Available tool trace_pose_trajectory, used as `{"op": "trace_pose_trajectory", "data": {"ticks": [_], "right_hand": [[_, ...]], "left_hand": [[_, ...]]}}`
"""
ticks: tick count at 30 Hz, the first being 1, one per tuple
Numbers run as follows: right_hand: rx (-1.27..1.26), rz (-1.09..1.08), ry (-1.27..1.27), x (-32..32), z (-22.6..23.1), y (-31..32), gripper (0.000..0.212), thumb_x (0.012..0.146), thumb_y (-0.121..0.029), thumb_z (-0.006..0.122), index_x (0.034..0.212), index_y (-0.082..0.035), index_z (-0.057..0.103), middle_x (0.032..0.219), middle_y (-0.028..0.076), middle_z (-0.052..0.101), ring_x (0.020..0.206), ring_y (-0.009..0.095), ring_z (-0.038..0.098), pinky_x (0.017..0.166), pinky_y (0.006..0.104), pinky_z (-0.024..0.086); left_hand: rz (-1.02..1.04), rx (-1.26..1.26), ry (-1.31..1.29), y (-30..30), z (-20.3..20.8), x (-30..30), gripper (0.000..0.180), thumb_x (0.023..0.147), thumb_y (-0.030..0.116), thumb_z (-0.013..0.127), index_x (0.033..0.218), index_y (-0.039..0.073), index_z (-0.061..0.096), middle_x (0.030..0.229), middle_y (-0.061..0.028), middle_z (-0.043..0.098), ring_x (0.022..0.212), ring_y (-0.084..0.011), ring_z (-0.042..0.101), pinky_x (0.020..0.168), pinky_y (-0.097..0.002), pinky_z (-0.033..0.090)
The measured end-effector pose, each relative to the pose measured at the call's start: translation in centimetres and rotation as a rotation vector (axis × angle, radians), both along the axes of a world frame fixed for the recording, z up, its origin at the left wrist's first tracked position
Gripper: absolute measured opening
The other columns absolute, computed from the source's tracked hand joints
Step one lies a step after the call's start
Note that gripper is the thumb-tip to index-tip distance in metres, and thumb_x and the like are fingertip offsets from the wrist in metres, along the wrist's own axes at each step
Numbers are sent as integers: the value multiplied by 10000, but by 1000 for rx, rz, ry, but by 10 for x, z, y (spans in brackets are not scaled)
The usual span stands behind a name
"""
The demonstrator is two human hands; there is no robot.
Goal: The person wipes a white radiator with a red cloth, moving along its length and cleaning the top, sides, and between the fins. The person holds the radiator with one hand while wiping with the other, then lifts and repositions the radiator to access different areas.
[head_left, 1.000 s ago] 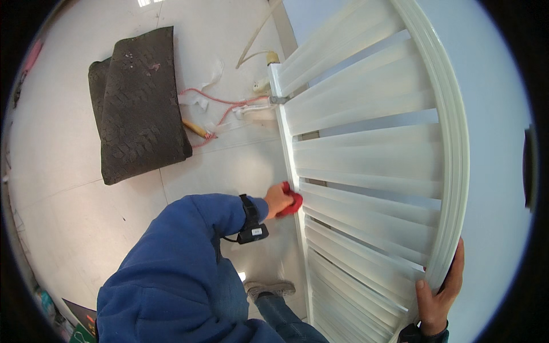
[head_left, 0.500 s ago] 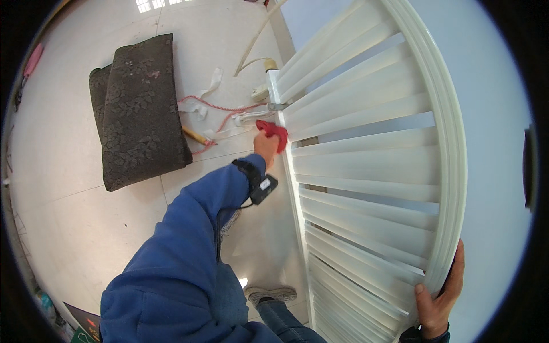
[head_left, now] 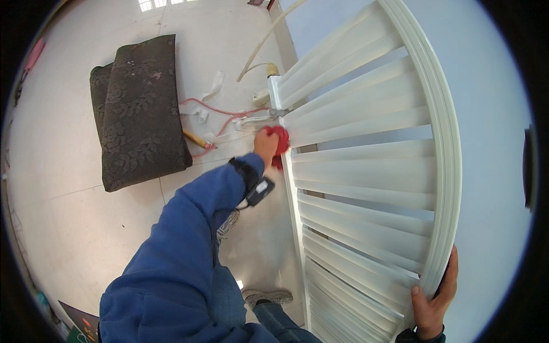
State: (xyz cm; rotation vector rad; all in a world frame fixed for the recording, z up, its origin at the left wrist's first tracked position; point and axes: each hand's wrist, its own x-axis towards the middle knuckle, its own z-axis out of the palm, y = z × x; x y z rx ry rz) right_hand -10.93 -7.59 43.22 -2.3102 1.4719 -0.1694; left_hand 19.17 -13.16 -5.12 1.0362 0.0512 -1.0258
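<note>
A white louvered door panel (head_left: pixel 366 166) with broad slats stands tilted along my right side. My left hand (head_left: pixel 265 146) is closed on a red cloth (head_left: pixel 281 142) and presses it against the panel's narrow left edge, just below a grey metal latch and handle (head_left: pixel 277 113). Part of the cloth hangs below the fingers. At the lower right, my right hand (head_left: pixel 436 306) wraps round the panel's thick right frame, thumb in front and fingers mostly behind it.
A folded dark patterned mat (head_left: pixel 140 114) lies on the pale tiled floor to the left. Beside it are a red cord (head_left: pixel 220 107), white strips (head_left: pixel 214 86) and a yellow wooden handle (head_left: pixel 195 138). A cream cable (head_left: pixel 257 48) runs by the pale blue wall (head_left: pixel 492 114).
My left hand and the red cloth have shifted slightly along the panel's edge toward me, and the cloth now hangs lower. My right hand keeps its hold.
</note>
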Motion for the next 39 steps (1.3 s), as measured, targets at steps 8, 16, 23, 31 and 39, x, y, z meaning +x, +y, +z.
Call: {"op": "trace_pose_trajectory", "data": {"ticks": [8, 16, 23, 31, 39], "right_hand": [[6, -31, -16, 2, -1, 0, 969, 718, -227, 661, 1543, 30, 221, 1520, 196, 364, 1388, 294, 386, 1155, 422, 281], [25, -6, 2, 2, 0, 0, 957, 732, -218, 673, 1540, 33, 226, 1511, 184, 378, 1370, 285, 405, 1142, 418, 301], [2, -4, -12, -1, 0, -3, 947, 749, -224, 670, 1544, 26, 223, 1522, 189, 365, 1374, 290, 399, 1138, 421, 307], [-88, 46, 95, -6, -1, -2, 937, 776, -298, 674, 1540, 27, 242, 1541, 194, 346, 1392, 294, 379, 1145, 423, 293], [-43, 7, -1, -6, -4, -2, 928, 770, -257, 684, 1533, 41, 248, 1540, 194, 345, 1398, 292, 375, 1152, 419, 279]], "left_hand": [[53, 23, 119, -20, -48, -7, 95, 935, 95, 465, 965, 107, 554, 785, -51, 572, 686, -204, 610, 567, -364, 512], [-45, -61, 181, -13, -11, 3, 94, 882, 155, 529, 813, 105, 570, 693, -74, 583, 512, -221, 548, 430, -370, 407], [25, 54, 67, -21, -23, -1, 138, 938, 202, 484, 915, 115, 589, 681, -87, 588, 516, -214, 561, 419, -376, 412], [-274, 321, 146, 58, -66, -137, 279, 969, 237, 431, 1115, 85, 613, 1013, -155, 657, 862, -314, 647, 710, -456, 549], [-833, 393, -315, 154, -31, -247, 279, 915, 171, 487, 1066, 8, 655, 1047, -237, 679, 988, -368, 647, 823, -464, 505]]}}
